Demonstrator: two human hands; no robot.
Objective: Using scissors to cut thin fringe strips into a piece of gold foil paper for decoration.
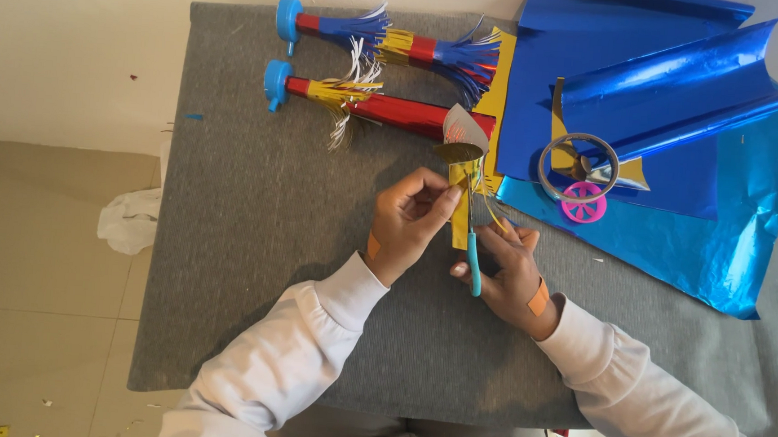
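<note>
My left hand (411, 220) pinches a strip of gold foil paper (464, 174) that curls over at its top end. My right hand (512, 273) holds small scissors with teal handles (474, 261), their blades running up along the gold strip. Both hands sit over the middle of a grey fabric-covered table (271, 238). Each wrist has an orange sticker on it.
Two red and blue party horns (387, 110) with fringed foil and blue mouthpieces lie at the back of the table. Blue foil sheets (666, 109) spread at the right, with a tape roll (578, 165) and a pink wheel-shaped piece (583, 203) on them. A crumpled white bag (130, 221) lies on the floor.
</note>
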